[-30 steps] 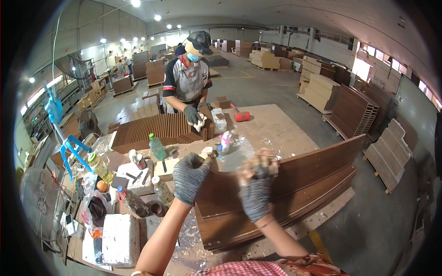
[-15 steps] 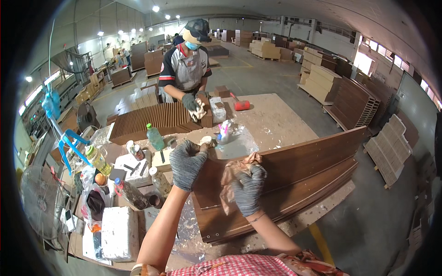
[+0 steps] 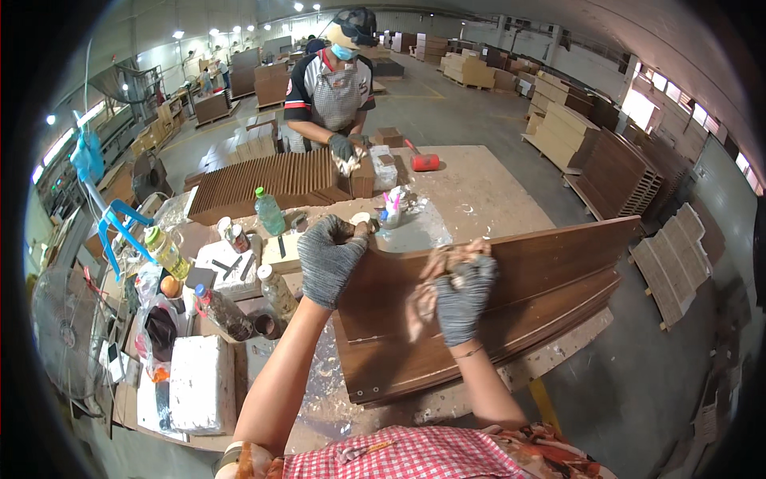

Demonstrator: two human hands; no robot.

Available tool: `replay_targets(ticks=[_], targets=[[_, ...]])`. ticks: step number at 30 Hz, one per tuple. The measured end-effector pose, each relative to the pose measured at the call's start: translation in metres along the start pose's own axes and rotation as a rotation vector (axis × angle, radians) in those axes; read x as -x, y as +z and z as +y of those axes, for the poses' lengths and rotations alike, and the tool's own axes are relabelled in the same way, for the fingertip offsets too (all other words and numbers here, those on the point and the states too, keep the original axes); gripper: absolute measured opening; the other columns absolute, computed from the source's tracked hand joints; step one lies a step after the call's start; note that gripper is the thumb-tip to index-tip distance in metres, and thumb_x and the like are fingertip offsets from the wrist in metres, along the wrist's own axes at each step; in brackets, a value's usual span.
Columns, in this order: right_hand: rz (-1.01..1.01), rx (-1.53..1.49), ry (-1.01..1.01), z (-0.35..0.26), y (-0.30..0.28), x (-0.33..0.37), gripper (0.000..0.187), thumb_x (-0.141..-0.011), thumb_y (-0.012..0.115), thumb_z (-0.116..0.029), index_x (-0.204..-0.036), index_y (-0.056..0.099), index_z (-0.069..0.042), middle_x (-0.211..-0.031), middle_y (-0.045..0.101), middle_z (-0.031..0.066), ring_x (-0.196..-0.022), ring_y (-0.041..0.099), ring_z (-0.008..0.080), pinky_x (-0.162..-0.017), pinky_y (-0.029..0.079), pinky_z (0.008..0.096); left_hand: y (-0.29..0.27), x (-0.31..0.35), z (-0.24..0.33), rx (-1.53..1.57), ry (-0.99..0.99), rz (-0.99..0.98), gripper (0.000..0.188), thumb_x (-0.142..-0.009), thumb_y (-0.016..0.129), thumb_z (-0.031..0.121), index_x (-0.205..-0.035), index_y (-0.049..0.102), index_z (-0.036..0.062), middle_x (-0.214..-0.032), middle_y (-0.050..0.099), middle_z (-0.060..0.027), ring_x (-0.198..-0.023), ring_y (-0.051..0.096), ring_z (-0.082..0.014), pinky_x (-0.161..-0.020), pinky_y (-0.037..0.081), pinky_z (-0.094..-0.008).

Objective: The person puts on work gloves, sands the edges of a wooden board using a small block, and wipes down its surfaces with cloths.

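Note:
A long dark brown wooden panel [image 3: 542, 271] stands tilted on edge across the worktable [image 3: 479, 191]. My left hand [image 3: 329, 259], in a grey knit glove, grips the panel's upper left corner. My right hand [image 3: 463, 291], also gloved, presses a crumpled beige rag [image 3: 435, 275] against the panel's face. Both forearms come up from the lower edge.
A person in a cap and mask [image 3: 335, 80] handles a rag over a row of brown slats [image 3: 271, 182] across the table. Bottles [image 3: 269, 211], cans, a white foam block [image 3: 199, 383] and a fan [image 3: 60, 331] crowd the left. A red mallet [image 3: 421, 160] lies far back. Wood stacks stand on the floor at right.
My right hand with the rag has slid down the panel's face, from near the top edge toward the middle. My left hand keeps its grip on the corner.

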State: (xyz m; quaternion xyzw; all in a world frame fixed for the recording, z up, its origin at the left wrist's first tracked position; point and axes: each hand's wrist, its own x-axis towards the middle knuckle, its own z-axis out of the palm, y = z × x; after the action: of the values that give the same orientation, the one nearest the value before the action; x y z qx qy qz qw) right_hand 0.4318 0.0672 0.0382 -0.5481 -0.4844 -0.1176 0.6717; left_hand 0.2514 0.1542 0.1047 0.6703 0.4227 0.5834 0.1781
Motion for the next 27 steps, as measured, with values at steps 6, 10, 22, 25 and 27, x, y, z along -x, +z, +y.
replay_targets(ticks=[6,10,22,25,27], targets=[[-0.177,0.2,-0.085,-0.02,0.006,0.003,0.03,-0.067,0.073,-0.009,-0.095,0.063,-0.005,-0.118,0.049,0.0176,-0.119,0.041,0.035,-0.103,0.031,0.0474,0.005,0.003,-0.001,0.022,0.054,-0.007,0.027,-0.075,0.076,0.019,-0.066,0.06,-0.001,-0.058,0.059,-0.0114,-0.053,0.054,-0.0146,-0.054,0.045,-0.0302],[-0.426,0.209,-0.162,-0.02,-0.003,-0.006,0.023,-0.072,0.071,-0.007,-0.094,0.063,-0.006,-0.121,0.047,0.0158,-0.113,0.045,0.0337,-0.101,0.033,0.0467,-0.002,0.004,-0.004,0.056,-0.039,-0.003,0.028,-0.075,0.077,0.02,-0.067,0.06,-0.0012,-0.059,0.06,-0.011,-0.052,0.054,-0.0145,-0.052,0.045,-0.0302],[-0.463,0.089,-0.138,-0.032,0.016,0.014,0.034,-0.068,0.07,-0.009,-0.102,0.064,-0.011,-0.125,0.046,0.0176,-0.125,0.038,0.0385,-0.104,0.029,0.0492,-0.001,0.006,-0.003,0.048,-0.002,-0.005,0.022,-0.075,0.075,0.015,-0.069,0.062,-0.002,-0.058,0.06,-0.0097,-0.054,0.055,-0.0119,-0.053,0.045,-0.0287],[-0.211,0.088,-0.128,-0.008,-0.005,0.003,0.037,-0.073,0.067,-0.008,-0.11,0.061,-0.011,-0.122,0.046,0.0149,-0.126,0.038,0.0353,-0.104,0.03,0.0478,-0.001,0.007,-0.004,0.051,0.027,0.001,0.023,-0.075,0.075,0.014,-0.069,0.06,-0.0023,-0.057,0.058,-0.0081,-0.054,0.052,-0.0094,-0.053,0.044,-0.0278],[-0.022,0.006,0.091,0.03,-0.032,-0.019,0.033,-0.078,0.066,-0.006,-0.11,0.06,-0.008,-0.121,0.046,0.0131,-0.125,0.039,0.03,-0.103,0.034,0.0433,-0.001,0.005,0.0,0.023,0.059,0.028,0.023,-0.075,0.075,0.014,-0.068,0.06,-0.0024,-0.057,0.058,-0.0077,-0.054,0.051,-0.0086,-0.053,0.044,-0.0277]])
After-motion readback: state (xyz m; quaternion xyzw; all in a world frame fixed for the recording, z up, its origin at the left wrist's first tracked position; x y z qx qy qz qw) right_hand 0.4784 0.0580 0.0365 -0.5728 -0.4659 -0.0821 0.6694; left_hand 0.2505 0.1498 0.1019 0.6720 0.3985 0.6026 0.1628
